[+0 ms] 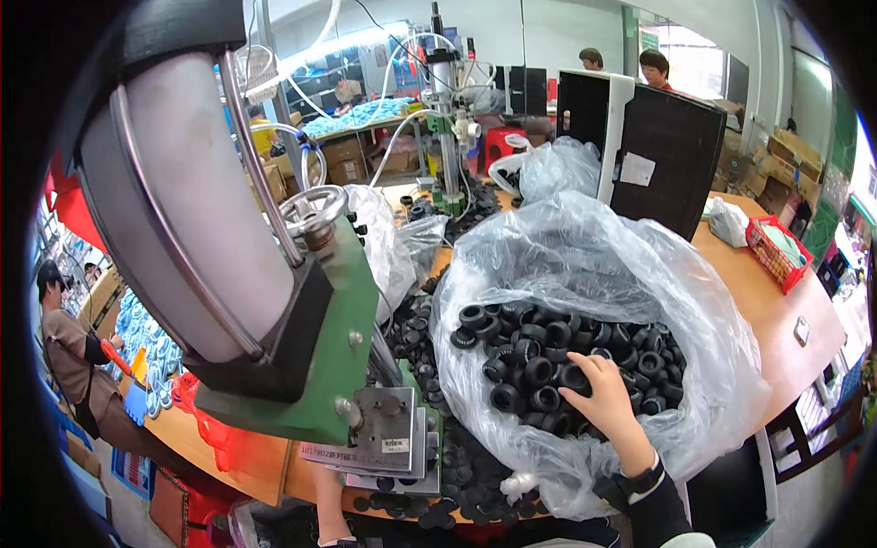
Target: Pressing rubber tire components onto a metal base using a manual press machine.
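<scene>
The person's right hand (pixel 603 393) reaches down into a heap of black rings, thumb and forefinger curled to either side of one black ring (pixel 574 378) and pinching it at the near part of the pile. A dark band circles that wrist, above a black sleeve (pixel 660 511). The left hand (pixel 328 489) is mostly hidden behind a metal block (pixel 384 434), so one cannot tell whether it is spread or gripping anything. The heap of rings (pixel 539 373) lies inside a large clear plastic bag (pixel 708 301), its mouth wide and its rim crumpled outward. Just left of the bag stands a green press (pixel 352 310) with a grey cylinder (pixel 196 173) between metal rods and a handwheel (pixel 315 205) beside it. Small black pieces (pixel 448 502) are strewn around the press, over the wooden surface (pixel 731 242). Beyond the bag are another plastic bag (pixel 562 169), a second machine (pixel 445 146) with hoses, and an upright black panel (pixel 671 151) bearing a white paper. To the right sits a red basket (pixel 778 256). At far left, a co-worker in a brown top (pixel 68 333) stands by a table (pixel 187 447) carrying light-blue items (pixel 151 342).
</scene>
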`<state>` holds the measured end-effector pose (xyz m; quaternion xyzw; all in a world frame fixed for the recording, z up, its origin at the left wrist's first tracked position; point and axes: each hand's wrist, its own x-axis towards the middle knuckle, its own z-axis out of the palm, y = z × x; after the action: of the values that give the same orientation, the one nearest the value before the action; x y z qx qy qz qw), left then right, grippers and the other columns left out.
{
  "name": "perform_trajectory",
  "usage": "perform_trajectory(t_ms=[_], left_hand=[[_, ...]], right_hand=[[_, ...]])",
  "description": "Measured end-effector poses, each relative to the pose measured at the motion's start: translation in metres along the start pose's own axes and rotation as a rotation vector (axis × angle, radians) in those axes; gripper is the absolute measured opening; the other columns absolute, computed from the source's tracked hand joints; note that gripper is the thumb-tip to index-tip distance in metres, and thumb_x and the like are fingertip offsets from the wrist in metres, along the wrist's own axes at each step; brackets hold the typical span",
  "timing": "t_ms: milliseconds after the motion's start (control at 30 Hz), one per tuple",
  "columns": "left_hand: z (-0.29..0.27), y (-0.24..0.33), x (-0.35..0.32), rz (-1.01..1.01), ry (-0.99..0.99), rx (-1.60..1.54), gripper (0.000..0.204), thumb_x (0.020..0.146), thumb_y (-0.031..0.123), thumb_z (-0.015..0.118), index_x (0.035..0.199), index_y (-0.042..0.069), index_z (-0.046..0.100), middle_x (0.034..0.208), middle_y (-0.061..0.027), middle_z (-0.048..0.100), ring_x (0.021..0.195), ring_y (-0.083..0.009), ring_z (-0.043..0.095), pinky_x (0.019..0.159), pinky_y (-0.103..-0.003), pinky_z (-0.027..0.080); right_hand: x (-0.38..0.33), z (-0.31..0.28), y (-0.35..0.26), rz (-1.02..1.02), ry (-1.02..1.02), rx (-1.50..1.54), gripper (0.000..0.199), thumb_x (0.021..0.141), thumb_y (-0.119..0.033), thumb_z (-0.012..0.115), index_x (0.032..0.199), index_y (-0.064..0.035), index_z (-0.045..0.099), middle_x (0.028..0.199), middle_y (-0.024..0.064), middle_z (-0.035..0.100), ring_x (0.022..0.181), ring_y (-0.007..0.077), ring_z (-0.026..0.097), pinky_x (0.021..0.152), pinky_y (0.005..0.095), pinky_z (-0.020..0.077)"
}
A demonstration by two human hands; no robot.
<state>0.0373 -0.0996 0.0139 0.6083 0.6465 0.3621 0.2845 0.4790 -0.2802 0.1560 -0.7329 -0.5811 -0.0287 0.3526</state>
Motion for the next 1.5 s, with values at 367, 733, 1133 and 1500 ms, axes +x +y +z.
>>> perform_trajectory(t_ms=[367,733,1133,1500], left_hand=[[-0.022,0.121,-0.083,0.561,0.332,-0.566,0.057,0.081,0.022,0.071,0.127,-0.005,0.048,0.117,-0.0122,0.056,0.109,-0.0216,0.053,0.094,-0.033,0.040],[-0.010,0.151,-0.090,0.553,0.384,0.128,0.044,0.072,0.021,0.077,0.109,0.002,0.062,0.106,-0.0143,0.064,0.096,-0.0283,0.061,0.088,-0.037,0.045],[-0.080,-0.012,-0.177,-0.073,0.606,-0.082,0.046,0.083,0.015,0.070,0.122,-0.004,0.054,0.125,-0.0178,0.057,0.116,-0.0284,0.054,0.101,-0.037,0.039],[-0.023,0.026,-0.030,0.504,-0.007,0.045,0.045,0.092,0.014,0.056,0.132,-0.005,0.045,0.134,-0.0204,0.049,0.125,-0.0339,0.045,0.107,-0.040,0.031]], right_hand=[[-0.022,-0.048,-0.040,-0.122,-0.012,0.347,0.060,0.067,-0.011,0.080,0.122,-0.0041,0.059,0.108,0.0116,0.058,0.095,0.0233,0.059,0.078,0.0294,0.0486],[-0.021,-0.002,-0.120,-0.223,-0.244,0.650,0.055,0.072,-0.009,0.075,0.122,0.0012,0.054,0.116,0.0183,0.057,0.106,0.0344,0.058,0.090,0.0354,0.0469],[0.001,0.085,-0.208,-0.397,-0.382,0.637,0.029,0.078,-0.016,0.069,0.104,-0.0052,0.064,0.096,0.0176,0.063,0.087,0.0357,0.061,0.072,0.0430,0.0511],[-0.022,0.041,-0.127,-0.293,-0.087,0.408,0.049,0.077,-0.011,0.072,0.122,-0.0017,0.054,0.125,0.0174,0.056,0.113,0.0363,0.055,0.094,0.0412,0.0460]])
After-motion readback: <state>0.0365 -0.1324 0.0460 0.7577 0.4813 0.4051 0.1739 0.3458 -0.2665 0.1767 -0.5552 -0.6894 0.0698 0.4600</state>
